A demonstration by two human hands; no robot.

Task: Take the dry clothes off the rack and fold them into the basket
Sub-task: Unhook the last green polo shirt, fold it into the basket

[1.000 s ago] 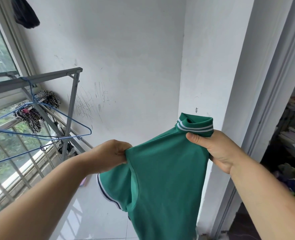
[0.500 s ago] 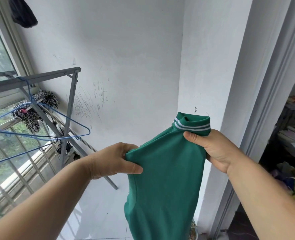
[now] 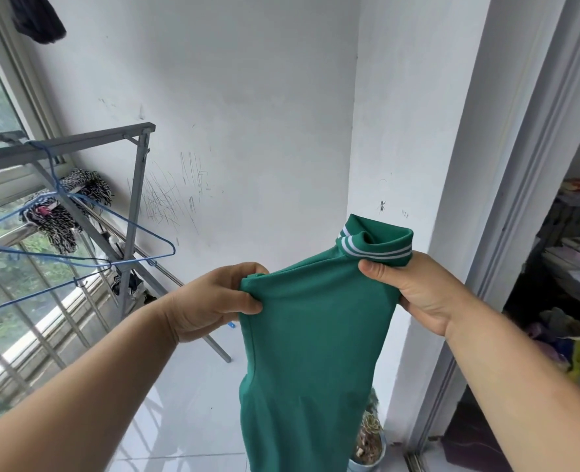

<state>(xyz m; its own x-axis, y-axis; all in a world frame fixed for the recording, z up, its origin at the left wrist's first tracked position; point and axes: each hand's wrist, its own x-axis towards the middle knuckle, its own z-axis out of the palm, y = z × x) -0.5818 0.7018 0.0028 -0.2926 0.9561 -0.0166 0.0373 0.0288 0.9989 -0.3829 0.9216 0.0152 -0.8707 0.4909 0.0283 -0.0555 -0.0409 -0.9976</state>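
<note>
Narrower than 1 second ago, the green knit polo shirt with white-striped collar (image 3: 316, 335) is hanging in mid-air, lengthwise straight down; your left hand (image 3: 210, 301) is gripping its folded shoulder, your right hand (image 3: 414, 294) is pinching under the collar.

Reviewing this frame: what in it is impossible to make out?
1. No basket shows anywhere in the head view.
2. The green shirt has its hem cut off by the bottom edge.
3. The right hand has its fingers hidden behind the shirt's collar; only the thumb shows.
4. The dark garment is cut off by the top edge.
5. The shelf contents are too dim and blurred to name.
</note>
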